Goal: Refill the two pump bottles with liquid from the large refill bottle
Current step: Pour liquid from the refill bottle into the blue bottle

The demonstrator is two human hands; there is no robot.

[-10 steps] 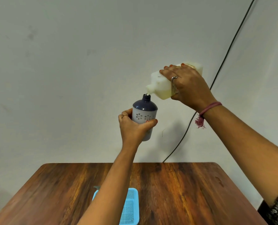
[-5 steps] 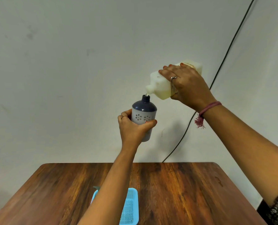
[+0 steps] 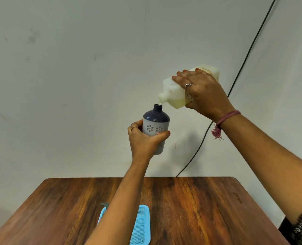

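Note:
My left hand (image 3: 143,140) grips a small grey bottle with a dark purple shoulder and white flower marks (image 3: 155,125). I hold it upright in the air above the table, its neck open with no pump on it. My right hand (image 3: 203,93) grips the large white refill bottle (image 3: 175,92), tilted down to the left. The refill bottle's spout sits just above the small bottle's open neck, and a little liquid shows at the spout. Yellowish liquid lies in the refill bottle's lower side. The second pump bottle is not in view.
A brown wooden table (image 3: 199,209) lies below my arms. A light blue perforated plastic tray (image 3: 140,225) sits near its front middle, partly hidden by my left forearm. A black cable (image 3: 238,75) runs down the white wall behind.
Both bottles have shifted very slightly; the refill bottle's spout stays over the small bottle's neck.

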